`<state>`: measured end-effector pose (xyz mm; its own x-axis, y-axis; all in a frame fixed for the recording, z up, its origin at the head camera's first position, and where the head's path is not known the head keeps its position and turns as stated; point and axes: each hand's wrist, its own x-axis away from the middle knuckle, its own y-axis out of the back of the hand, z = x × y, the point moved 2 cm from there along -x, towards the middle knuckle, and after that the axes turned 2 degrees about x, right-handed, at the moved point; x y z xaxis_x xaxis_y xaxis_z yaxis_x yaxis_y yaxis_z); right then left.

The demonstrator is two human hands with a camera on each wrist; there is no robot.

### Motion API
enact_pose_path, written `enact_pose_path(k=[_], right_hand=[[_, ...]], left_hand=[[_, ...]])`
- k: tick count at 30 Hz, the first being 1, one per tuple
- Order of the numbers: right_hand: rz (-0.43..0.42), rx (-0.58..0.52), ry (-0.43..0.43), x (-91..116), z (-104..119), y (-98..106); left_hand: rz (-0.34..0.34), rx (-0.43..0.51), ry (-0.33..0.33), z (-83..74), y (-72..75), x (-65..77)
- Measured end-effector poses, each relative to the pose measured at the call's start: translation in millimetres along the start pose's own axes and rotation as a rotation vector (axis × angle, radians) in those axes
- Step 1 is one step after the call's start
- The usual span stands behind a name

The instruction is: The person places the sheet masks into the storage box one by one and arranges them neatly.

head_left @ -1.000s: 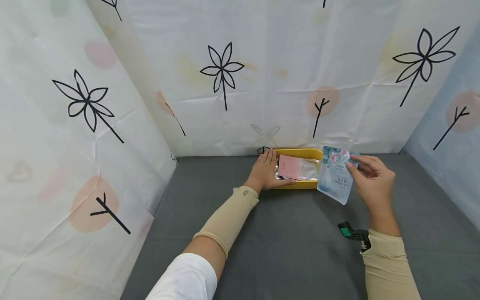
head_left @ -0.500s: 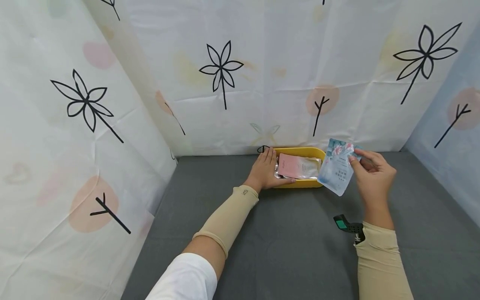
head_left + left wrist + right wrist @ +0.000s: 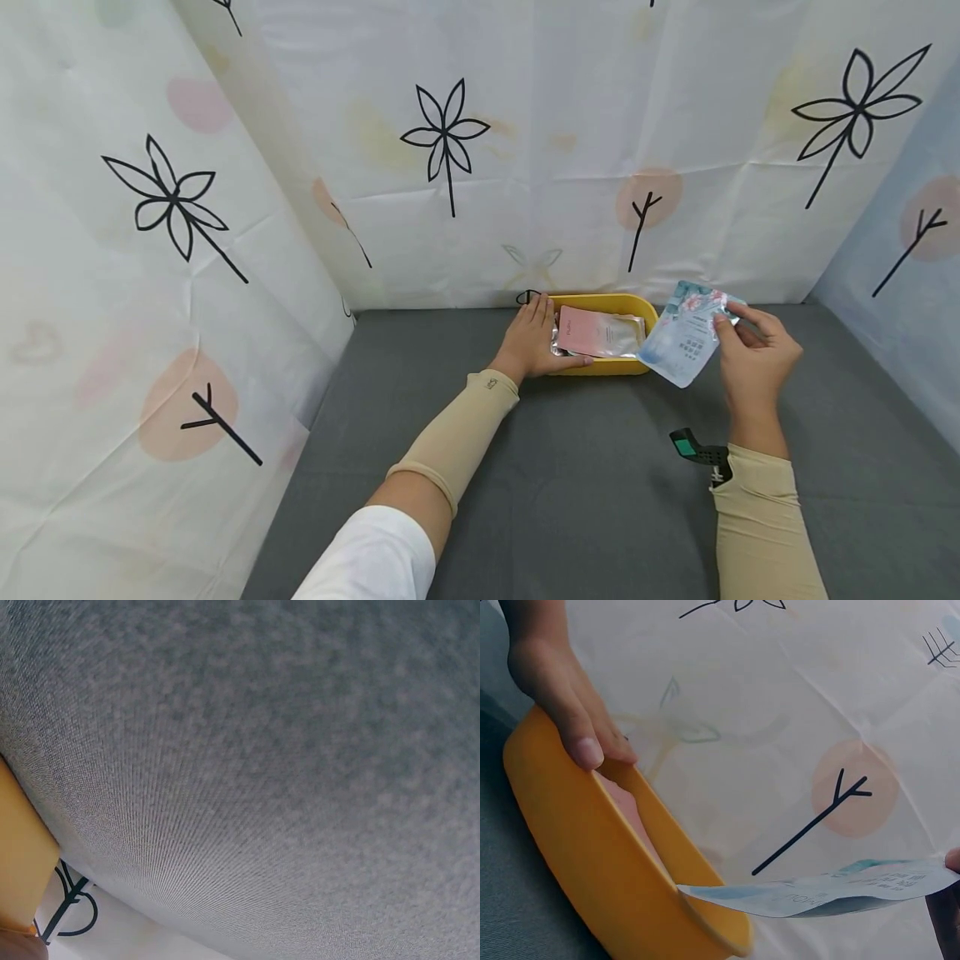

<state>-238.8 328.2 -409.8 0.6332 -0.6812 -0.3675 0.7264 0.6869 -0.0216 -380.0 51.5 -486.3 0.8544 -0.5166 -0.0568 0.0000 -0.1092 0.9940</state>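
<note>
My right hand [image 3: 757, 350] pinches a flat blue facial mask packet [image 3: 684, 337] with a pink flower print by its upper right edge. The packet slants down to the left, and its lower left corner is right at the right end of a yellow bin [image 3: 607, 367]. In the right wrist view that packet [image 3: 817, 895] bends slightly and its tip overlaps the bin's rim [image 3: 615, 847]. Pink and silver packets [image 3: 592, 333] lie inside the bin. My left hand [image 3: 531, 342] rests on the bin's left end, fingers extended toward the back, thumb along the near rim.
A dark grey cloth [image 3: 585, 483] covers the table. White patterned fabric [image 3: 525, 150] rises behind the bin and along both sides. A black strap with a green patch [image 3: 697, 450] sticks out from the right wrist.
My right hand first lifted the packet slightly, then shifted it to the right and tilted it further, showing more of the bin's right end. My left hand stays on the bin.
</note>
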Motion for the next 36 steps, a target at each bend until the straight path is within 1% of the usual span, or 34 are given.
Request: enact_pose_path(k=[4, 8, 10, 18, 22, 26, 36], right_hand=[[-0.011, -0.052, -0.073, -1, -5, 1], [0.006, -0.116, -0.159, -1, -12, 0], [0.018, -0.124, -0.188, -1, -14, 0], [0.042, -0.033, -0.238, -2, -15, 0], [0.059, -0.065, -0.276, -2, -16, -1], [0.072, -0.104, -0.323, -2, -17, -2], [0.073, -0.127, -0.359, 0, -23, -4]], left_hand=[[-0.005, 0.003, 0.002, 0.4, -1.6, -0.4], [-0.011, 0.003, 0.0, 0.5, -1.5, -0.2], [-0.012, 0.002, 0.0, 0.4, -1.5, -0.6], [0.003, -0.004, 0.004, 0.2, -0.5, 0.0], [0.02, 0.01, 0.012, -0.5, 0.6, 0.0], [0.02, 0.024, 0.013, -0.5, 0.7, -0.3], [0.008, 0.012, 0.004, 0.6, -1.4, 0.2]])
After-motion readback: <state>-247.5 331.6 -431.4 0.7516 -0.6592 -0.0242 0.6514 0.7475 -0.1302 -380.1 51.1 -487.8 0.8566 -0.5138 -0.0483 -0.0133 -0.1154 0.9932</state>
